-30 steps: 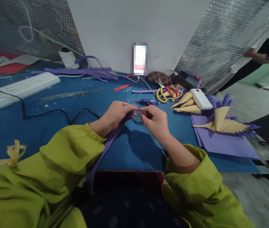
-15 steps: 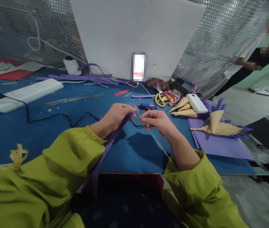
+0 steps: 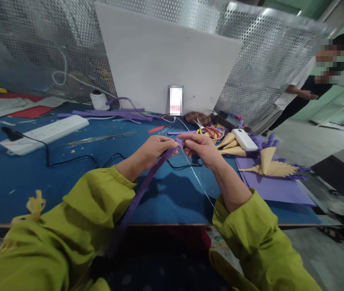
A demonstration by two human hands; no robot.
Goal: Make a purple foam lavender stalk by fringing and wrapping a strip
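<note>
Between the thumb and fingers of my left hand [image 3: 156, 150] is the gathered end of a purple strip [image 3: 147, 180], likely crepe paper or felt. Its long tail hangs past my left wrist over the table edge. My right hand [image 3: 201, 148] is closed, its thumb and index fingertips at the curled purple end, touching it from the right. A thin wire [image 3: 198, 179] runs from that end, below my right fingers, down to my right sleeve. How the wire sits inside the curl is hidden by my fingers.
Behind my hands lie scissors [image 3: 200, 123], beige paper cones [image 3: 232, 150] and a white power bank [image 3: 244, 139]. A purple paper flower in a beige wrap [image 3: 269, 165] rests on purple sheets [image 3: 269, 190]. Leftward are a power strip [image 3: 47, 133] and loose wires [image 3: 102, 138]. A person [image 3: 305, 89] stands at right.
My right fingers have moved from the wire up to the purple end, leaving the wire hanging below them. The blue glue gun is now hidden behind my hands. The view has tilted up.
</note>
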